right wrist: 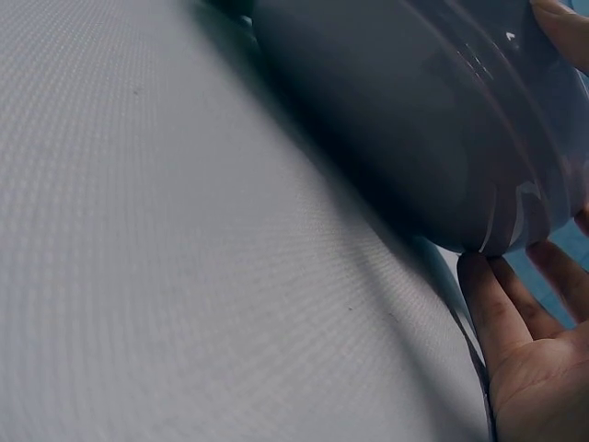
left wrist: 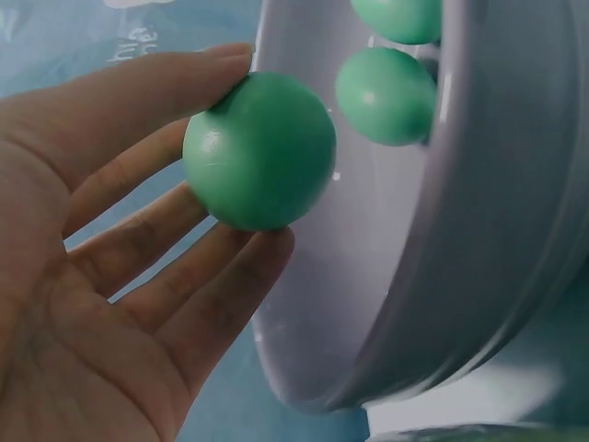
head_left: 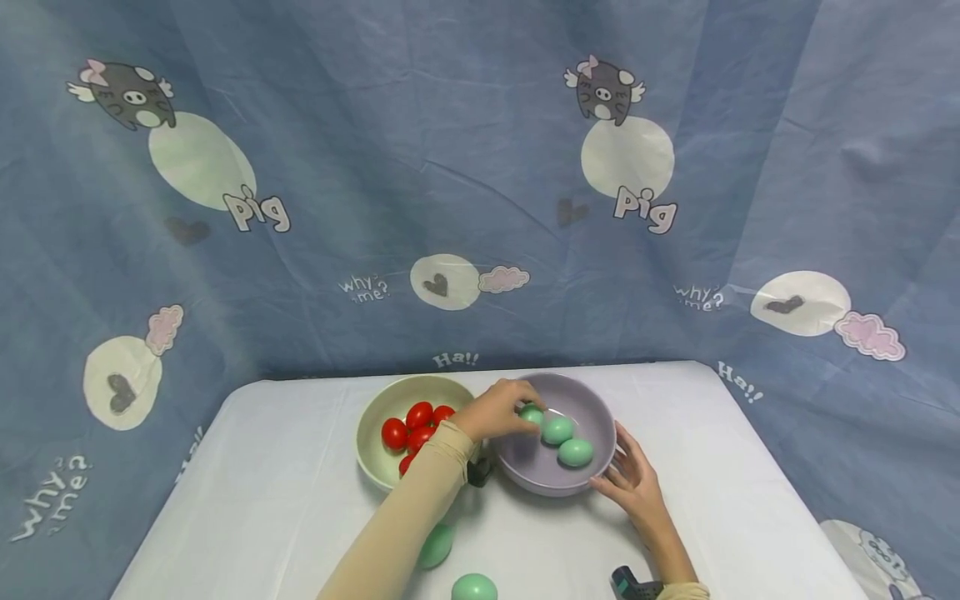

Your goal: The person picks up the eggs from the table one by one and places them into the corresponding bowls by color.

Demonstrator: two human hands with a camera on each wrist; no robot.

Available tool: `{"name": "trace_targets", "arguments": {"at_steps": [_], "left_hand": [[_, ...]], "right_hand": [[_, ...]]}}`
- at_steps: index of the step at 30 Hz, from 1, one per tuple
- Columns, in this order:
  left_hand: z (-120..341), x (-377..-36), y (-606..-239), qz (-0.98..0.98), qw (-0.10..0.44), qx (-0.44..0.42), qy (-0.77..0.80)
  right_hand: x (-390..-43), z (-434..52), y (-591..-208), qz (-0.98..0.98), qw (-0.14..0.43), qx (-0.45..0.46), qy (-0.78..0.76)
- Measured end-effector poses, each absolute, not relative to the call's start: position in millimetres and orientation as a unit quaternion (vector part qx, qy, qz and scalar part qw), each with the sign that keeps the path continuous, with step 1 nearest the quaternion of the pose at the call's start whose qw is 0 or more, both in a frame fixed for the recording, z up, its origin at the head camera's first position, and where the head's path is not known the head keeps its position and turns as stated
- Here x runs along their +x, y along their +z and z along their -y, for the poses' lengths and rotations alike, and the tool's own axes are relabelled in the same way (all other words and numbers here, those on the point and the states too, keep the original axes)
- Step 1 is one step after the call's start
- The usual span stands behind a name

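Observation:
A green egg (left wrist: 259, 151) is pinched between the thumb and fingertips of my left hand (head_left: 498, 410), over the left part of the purple bowl (head_left: 555, 486). Two more green eggs lie inside that bowl, one in the middle (head_left: 557, 430) and one toward the right (head_left: 576, 452). My right hand (head_left: 637, 483) touches the bowl's right side, fingers spread along its outer wall; in the right wrist view, fingertips (right wrist: 479, 267) meet it near the base.
Left of the purple bowl stands a pale green bowl (head_left: 367, 454) with several red egg-shaped pieces (head_left: 394, 433), partly hidden by my left arm. Two green eggs, one by the forearm (head_left: 435, 547) and one at the front (head_left: 474, 587), lie on the white table (head_left: 285, 500).

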State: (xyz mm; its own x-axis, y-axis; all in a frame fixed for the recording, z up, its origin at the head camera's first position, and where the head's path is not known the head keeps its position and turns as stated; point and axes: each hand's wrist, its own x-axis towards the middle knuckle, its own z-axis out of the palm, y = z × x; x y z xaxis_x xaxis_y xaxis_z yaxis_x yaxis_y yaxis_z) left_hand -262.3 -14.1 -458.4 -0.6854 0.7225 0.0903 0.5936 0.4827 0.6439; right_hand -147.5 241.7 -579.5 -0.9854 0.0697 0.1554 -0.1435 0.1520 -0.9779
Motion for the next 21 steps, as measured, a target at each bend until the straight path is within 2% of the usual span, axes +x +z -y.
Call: {"name": "trace_targets", "arguments": {"at_steps": [9,21], "left_hand": [[5,-286,-466,-0.867,0.095,0.38,0.307],[-9,-294,-465,-0.885,0.114,0.355,0.278]], "right_hand": [[-149,-243,-580,0.749,0.083,0.037,0.657],[-148,-242,-581,0.749,0.086,0.04,0.656]]}}
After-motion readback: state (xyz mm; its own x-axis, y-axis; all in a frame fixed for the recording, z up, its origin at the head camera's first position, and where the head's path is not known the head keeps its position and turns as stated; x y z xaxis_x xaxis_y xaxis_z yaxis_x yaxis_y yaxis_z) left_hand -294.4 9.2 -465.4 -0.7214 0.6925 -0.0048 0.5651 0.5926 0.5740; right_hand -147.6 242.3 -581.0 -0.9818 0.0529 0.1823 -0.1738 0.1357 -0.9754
